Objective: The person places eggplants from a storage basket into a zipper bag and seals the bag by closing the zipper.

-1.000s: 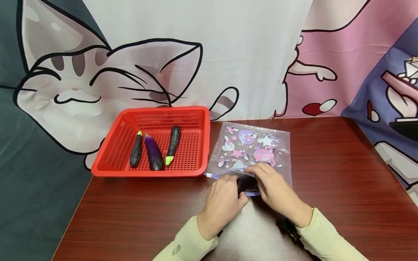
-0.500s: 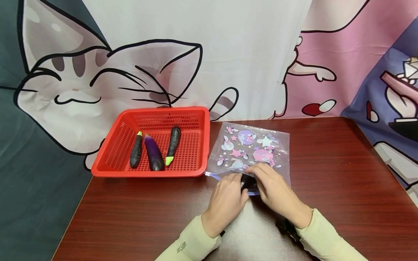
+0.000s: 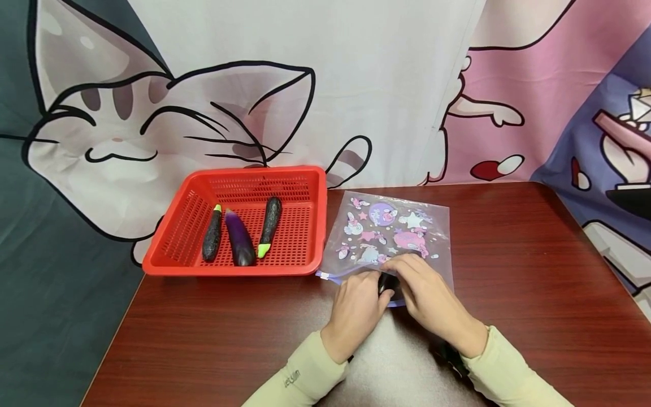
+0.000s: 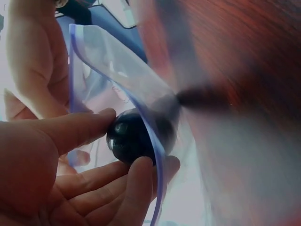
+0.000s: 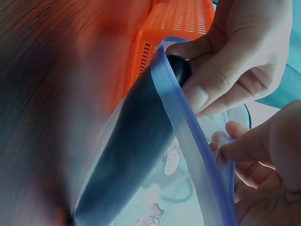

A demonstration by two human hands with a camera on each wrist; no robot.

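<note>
A clear zip bag [image 3: 386, 229] with pink and purple cartoon prints lies on the table, its purple-edged mouth facing me. My left hand [image 3: 358, 308] holds the rounded end of a dark eggplant [image 5: 141, 127] between thumb and fingers. Most of the eggplant's length lies inside the bag, as the right wrist view shows. In the left wrist view its glossy end [image 4: 129, 136] sits at the bag's mouth. My right hand [image 3: 432, 294] pinches the upper edge of the mouth, holding it apart from the lower edge.
Left of the bag stands a red perforated basket [image 3: 305, 265]. In it lie a purple eggplant [image 3: 239, 237] and two dark zucchini [image 3: 212, 234] with light green tips. A cartoon curtain [image 3: 396, 102] hangs behind the brown table [image 3: 519, 271].
My left hand has moved a little right and forward, and the eggplant has slid further into the bag. My right hand stays nearly still at the bag's mouth.
</note>
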